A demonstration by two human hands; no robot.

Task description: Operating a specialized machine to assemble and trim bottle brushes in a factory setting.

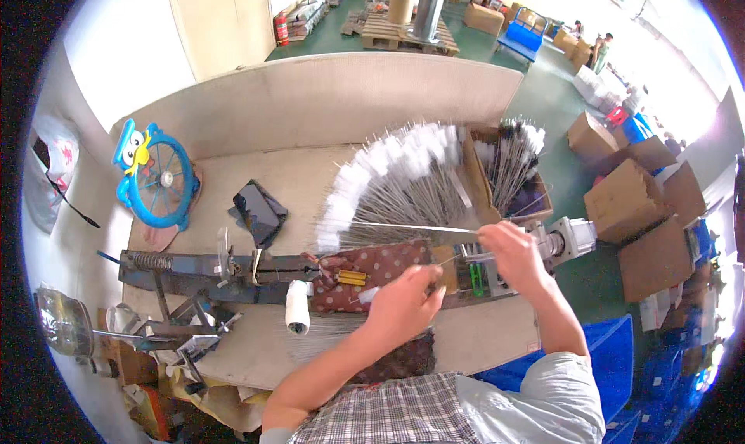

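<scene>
My left hand [403,300] is closed around a thin wire brush with a white tip [367,294], just in front of the brown dotted cloth [380,264] on the long metal machine [209,273]. My right hand [508,250] pinches one end of a long thin wire [411,228] that stretches left over a fanned pile of white-tipped wire brushes [388,184]. A white spool of thread [296,306] hangs at the machine's front.
A black phone [258,210] and a blue toy-shaped fan [155,176] lie on the beige bench. A cardboard box of more brushes [508,172] stands at the right. Blue crates [613,351] and cardboard boxes [628,203] crowd the floor to the right.
</scene>
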